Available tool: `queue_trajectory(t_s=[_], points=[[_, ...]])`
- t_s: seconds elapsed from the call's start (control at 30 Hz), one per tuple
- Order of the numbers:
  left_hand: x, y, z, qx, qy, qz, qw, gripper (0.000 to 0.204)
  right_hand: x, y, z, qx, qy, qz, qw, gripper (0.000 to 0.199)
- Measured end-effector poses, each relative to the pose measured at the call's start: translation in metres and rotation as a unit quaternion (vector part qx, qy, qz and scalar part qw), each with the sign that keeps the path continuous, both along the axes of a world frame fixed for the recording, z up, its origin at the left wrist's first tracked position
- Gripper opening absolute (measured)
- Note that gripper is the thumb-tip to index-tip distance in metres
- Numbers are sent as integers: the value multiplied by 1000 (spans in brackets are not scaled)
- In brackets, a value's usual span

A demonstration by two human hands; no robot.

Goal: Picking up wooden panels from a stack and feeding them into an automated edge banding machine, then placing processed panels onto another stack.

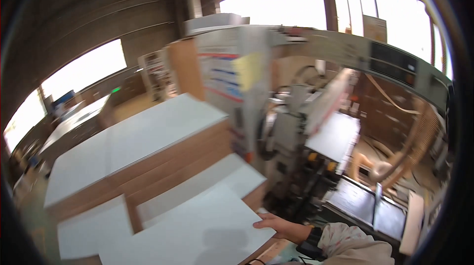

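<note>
White panel (pixel 197 230) lies nearest, its right edge gripped by the right hand's (pixel 278 224) fingers; the left hand's I cannot tell; just beyond stands a longer panel stack (pixel 138 141), machine (pixel 286 134) right, floor (pixel 131 113) opening far left

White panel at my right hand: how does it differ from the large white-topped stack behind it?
The white panel has the right hand at its corner; no hand touches the large white-topped stack. The panel runs off the picture's lower edge, whereas the stack's top shows whole, farther back. A dark shadow falls on the panel, while the stack's top shows none so distinct. Both have flat, pale tops.
</note>
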State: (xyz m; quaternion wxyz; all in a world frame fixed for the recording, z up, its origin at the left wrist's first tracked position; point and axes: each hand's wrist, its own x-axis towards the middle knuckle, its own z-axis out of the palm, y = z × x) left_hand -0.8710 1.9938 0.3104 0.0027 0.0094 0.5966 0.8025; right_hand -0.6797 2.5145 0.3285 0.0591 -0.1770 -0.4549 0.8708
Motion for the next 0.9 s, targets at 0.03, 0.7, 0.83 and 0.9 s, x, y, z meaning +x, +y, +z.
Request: queue_trajectory(t_s=[0.03,0.7,0.83,0.9], points=[[23,30,17,-42,-85,32,995,46,26,13,-5,-6,26,-23,999,47],[302,639,-77,-85,-115,-405,903,50,327,317,-90,-85,221,-652,721,53],[353,705,-91,-94,-86,-397,909,54,297,337,-120,42,91,-702,705,65],[369,728,-90,-119,-119,-401,901,50,288,351,-125,134,38,-721,679,70]])
